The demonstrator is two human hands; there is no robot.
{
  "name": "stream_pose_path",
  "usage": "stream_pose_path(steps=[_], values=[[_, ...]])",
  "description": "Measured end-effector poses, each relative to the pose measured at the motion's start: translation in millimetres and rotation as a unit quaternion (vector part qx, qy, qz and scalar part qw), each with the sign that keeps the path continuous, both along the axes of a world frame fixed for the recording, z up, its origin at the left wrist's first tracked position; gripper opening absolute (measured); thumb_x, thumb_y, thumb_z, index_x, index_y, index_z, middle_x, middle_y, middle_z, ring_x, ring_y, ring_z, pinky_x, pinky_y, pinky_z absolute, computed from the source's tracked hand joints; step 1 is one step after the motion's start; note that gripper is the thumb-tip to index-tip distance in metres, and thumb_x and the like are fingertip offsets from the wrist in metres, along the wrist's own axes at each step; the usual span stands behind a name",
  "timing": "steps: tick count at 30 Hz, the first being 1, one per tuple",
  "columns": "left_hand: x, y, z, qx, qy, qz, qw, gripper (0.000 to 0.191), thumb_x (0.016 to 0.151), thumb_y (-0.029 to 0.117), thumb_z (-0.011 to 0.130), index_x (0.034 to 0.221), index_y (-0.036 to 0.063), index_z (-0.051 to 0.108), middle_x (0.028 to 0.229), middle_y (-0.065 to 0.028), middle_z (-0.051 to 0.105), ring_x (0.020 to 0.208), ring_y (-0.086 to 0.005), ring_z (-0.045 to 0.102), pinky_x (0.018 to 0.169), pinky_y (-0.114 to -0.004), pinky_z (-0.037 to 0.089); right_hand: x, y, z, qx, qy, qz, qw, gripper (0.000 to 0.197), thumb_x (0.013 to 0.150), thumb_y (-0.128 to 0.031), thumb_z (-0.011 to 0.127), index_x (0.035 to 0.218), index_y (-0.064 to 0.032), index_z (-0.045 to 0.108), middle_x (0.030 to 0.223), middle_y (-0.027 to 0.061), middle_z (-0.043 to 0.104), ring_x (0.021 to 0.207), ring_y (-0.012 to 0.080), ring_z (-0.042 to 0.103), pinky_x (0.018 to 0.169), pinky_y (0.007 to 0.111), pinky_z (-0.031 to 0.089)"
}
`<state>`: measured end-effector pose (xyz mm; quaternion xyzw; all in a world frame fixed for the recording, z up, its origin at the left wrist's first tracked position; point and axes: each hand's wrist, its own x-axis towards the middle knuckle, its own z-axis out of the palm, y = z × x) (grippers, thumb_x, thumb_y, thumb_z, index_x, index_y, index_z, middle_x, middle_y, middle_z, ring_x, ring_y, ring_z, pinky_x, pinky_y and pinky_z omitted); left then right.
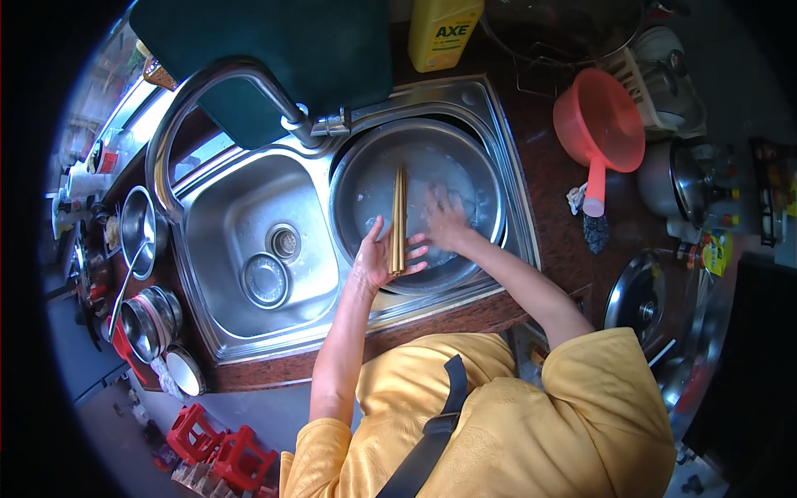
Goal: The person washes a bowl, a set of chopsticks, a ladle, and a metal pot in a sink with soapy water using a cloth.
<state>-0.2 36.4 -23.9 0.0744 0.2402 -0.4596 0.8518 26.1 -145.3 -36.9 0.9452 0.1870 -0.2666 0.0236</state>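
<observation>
A large round metal basin with cloudy water sits in the right bowl of a stainless steel sink. Over its near left part, my left hand is open, palm up, and a bundle of chopsticks lies across its palm and fingers, pointing away from me. My right hand is spread at the water, right of the chopsticks; its fingertips look blurred or under the surface, and no object shows in it. A curved metal faucet arches over the left bowl, where a round metal drain strainer lies beside the drain.
Right of the sink are a pink plastic dipper, a dark scouring pad and a pot lid. A yellow detergent bottle stands behind. Stacked metal bowls and a bowl with a spoon stand at the left.
</observation>
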Motion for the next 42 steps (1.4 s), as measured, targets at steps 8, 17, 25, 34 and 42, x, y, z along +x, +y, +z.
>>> stream_pose_path(steps=[8,17,25,34,42], values=[[3,-10,0,0.143,-0.026,-0.018,0.989,0.035,0.084,0.006,0.042,0.118,-0.003,0.039,0.105,-0.0238,0.055,0.086,-0.0311,0.061,0.072,-0.039,0.054,-3,15,-41,0.11,-0.23,-0.148,0.956,0.064,0.077,-0.044,0.052,0.131,-0.0166,0.034,0.141,0.0168,0.013,0.132,0.0322,0.008,0.101,0.055,0.01],[6,-7,5,0.05,-0.037,0.008,0.998,0.045,0.085,0.019,0.028,0.119,-0.0085,0.037,0.111,-0.0261,0.051,0.094,-0.0333,0.058,0.079,-0.042,0.05,13,-8,-41,0.284,-0.07,-0.352,0.889,0.034,0.079,-0.016,0.049,0.111,-0.0052,0.053,0.101,0.0202,0.054,0.09,0.0313,0.054,0.077,0.039,0.044],[-4,-13,-6,0.163,-0.066,-0.04,0.984,0.044,0.088,0.03,0.029,0.122,0.0032,0.04,0.11,-0.0198,0.052,0.095,-0.0318,0.057,0.078,-0.045,0.049,-16,18,53,0.489,0.0,-0.338,0.804,0.03,0.081,-0.011,0.052,0.11,-0.0065,0.055,0.098,0.0112,0.053,0.078,0.0213,0.056,0.073,0.029,0.046],[-8,-22,-12,0.148,0.002,0.015,0.989,0.085,0.072,0.077,0.019,0.127,0.0153,0.038,0.121,-0.0112,0.048,0.109,-0.0281,0.047,0.09,-0.045,0.039,-22,58,15,0.33,-0.113,-0.135,0.927,0.026,0.082,-0.019,0.049,0.104,-0.0071,0.057,0.102,0.0203,0.046,0.091,0.0344,0.042,0.083,0.042,0.037],[-9,-28,-13,0.247,-0.056,-0.063,0.965,0.039,0.09,0.042,0.036,0.116,0.014,0.037,0.07,-0.0107,0.058,0.048,-0.0179,0.056,0.041,-0.032,0.05,53,43,-34,0.314,-0.139,-0.14,0.929,0.023,0.083,-0.021,0.048,0.097,-0.0089,0.061,0.114,0.0181,0.043,0.099,0.0361,0.043,0.089,0.043,0.035]])
